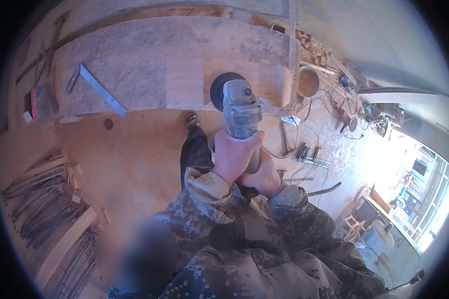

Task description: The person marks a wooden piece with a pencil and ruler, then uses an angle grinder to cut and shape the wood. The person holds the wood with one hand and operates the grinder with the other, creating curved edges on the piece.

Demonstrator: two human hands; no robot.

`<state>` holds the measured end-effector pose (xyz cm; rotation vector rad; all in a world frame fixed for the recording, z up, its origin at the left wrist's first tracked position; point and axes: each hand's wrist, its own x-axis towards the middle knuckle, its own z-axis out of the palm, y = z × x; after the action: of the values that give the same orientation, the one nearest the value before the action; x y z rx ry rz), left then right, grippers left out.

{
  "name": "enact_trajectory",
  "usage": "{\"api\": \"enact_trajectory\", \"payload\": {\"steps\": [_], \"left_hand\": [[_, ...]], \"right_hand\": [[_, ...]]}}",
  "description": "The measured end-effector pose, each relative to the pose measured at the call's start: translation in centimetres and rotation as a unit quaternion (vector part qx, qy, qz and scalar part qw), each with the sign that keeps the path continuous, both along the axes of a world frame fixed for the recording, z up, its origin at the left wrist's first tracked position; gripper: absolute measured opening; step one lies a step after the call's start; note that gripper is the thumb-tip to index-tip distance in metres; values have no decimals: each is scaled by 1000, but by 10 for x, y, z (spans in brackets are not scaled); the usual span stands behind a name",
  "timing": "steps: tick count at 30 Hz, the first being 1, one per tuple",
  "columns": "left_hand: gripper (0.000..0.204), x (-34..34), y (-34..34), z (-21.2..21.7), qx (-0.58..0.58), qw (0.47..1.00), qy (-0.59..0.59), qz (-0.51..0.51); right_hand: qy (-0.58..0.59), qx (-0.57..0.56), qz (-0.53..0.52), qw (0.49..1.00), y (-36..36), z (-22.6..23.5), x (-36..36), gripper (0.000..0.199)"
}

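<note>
Over the big wooden slab (pixel 149 65) I have both hands wrapped tight round a grey grinder (pixel 241 112) — left hand (pixel 233 154) forward on the body, right hand (pixel 264 174) just behind; its dark disc (pixel 219 89) sits at the slab's near edge. To grind well, I judge, keep the disc shallow and sweep steadily (no digging in). Far left, a red-and-blue flat packet (pixel 40 99) lies beside tools; a steel square (pixel 97 87) rests on the slab.
</note>
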<state>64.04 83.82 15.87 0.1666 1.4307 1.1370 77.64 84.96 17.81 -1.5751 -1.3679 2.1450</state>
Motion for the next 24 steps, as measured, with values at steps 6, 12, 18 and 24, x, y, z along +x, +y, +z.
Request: {"api": "enact_trajectory", "payload": {"steps": [6, 12, 18, 24], "left_hand": [[19, 21, 3, -19, 52, 994, -99, -6], [17, 23, 3, 0, 47, 996, -68, -22], [26, 13, -9, 6, 20, 999, 29, 9], [28, 6, -11, 9, 13, 998, 49, 22]], "right_hand": [[-28, 31, -39, 998, -7, -1, 14, 85], [-51, 55, -1, 997, -10, 1, 28, 82], [-8, -1, 23, 1000, -12, -3, 18, 86], [9, 14, 44, 999, -10, -3, 9, 85]]}}
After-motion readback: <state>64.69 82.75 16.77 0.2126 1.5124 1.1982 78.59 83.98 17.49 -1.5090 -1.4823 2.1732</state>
